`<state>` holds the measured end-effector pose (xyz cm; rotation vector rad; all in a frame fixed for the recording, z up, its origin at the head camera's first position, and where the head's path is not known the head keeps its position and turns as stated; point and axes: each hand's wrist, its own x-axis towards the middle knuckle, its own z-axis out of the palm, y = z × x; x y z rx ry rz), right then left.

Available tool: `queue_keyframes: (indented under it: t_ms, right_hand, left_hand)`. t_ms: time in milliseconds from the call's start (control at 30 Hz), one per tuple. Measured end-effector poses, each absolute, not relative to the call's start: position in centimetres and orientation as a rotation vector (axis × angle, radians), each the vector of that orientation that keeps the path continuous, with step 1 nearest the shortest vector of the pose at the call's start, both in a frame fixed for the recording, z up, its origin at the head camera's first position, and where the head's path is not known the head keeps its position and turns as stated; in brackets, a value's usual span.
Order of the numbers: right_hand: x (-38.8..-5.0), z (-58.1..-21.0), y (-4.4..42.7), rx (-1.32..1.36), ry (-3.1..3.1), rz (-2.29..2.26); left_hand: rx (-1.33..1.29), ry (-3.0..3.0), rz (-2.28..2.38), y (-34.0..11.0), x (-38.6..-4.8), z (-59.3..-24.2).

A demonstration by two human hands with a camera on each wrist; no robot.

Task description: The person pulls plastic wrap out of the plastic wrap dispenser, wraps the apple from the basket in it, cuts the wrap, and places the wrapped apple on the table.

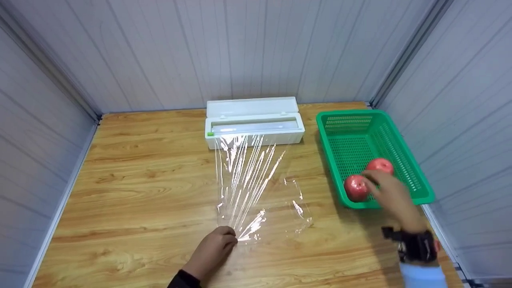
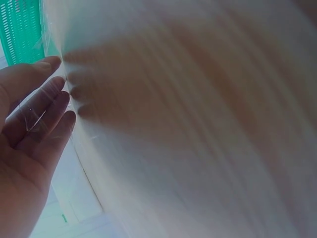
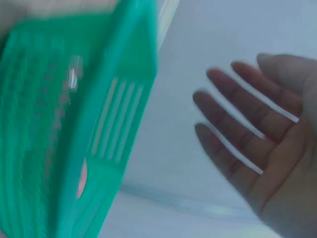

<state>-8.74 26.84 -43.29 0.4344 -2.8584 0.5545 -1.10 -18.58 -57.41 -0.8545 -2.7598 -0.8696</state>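
Clear cling film (image 1: 248, 180) stretches from a white dispenser box (image 1: 255, 141) toward the front of the wooden table. My left hand (image 1: 214, 247) holds the film's near edge at the tabletop, where its creases converge on the fingers. In the left wrist view, some film lies across the fingers (image 2: 58, 101). On the right, my right hand (image 1: 394, 198) is over a green basket (image 1: 330, 160), close to two red apples. One apple (image 1: 355, 188) sits by the near rim, and the other apple (image 1: 382, 164) is just behind it. The right wrist view shows spread fingers (image 3: 242, 99) with nothing in them.
The dispenser's lid (image 1: 252, 107) stands raised at the back, with a small green piece (image 1: 210, 134) at the box's left end. Pale panel walls (image 1: 240, 48) enclose the wooden table (image 1: 140, 192) at the back and both sides.
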Motion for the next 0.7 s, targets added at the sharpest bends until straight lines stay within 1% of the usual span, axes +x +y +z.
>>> queue_keyframes:
  t_ms: [167, 300, 367, 500, 700]
  right_hand:
    - [-13.4, -43.1, 31.6, 0.319, -3.032, 0.628]
    - [-15.8, -43.3, 33.5, 0.146, -3.355, 0.675]
    - [-16.6, -43.3, 34.0, 0.041, -3.472, 0.708]
    - [-17.7, -43.4, 34.5, -0.073, -3.563, 0.761]
    - [-18.6, -44.3, 34.0, -0.158, -3.658, 0.721]
  left_hand:
    - [-0.844, -2.799, -0.852, -18.5, -1.2, -57.2]
    - [-0.820, -2.831, -0.850, -18.5, -1.0, -57.3]
    - [-0.816, -2.834, -0.865, -18.5, -1.0, -57.4]
    - [-0.815, -2.813, -0.902, -18.4, -0.9, -57.4]
    - [-0.791, -2.807, -0.921, -18.5, -0.7, -57.4]
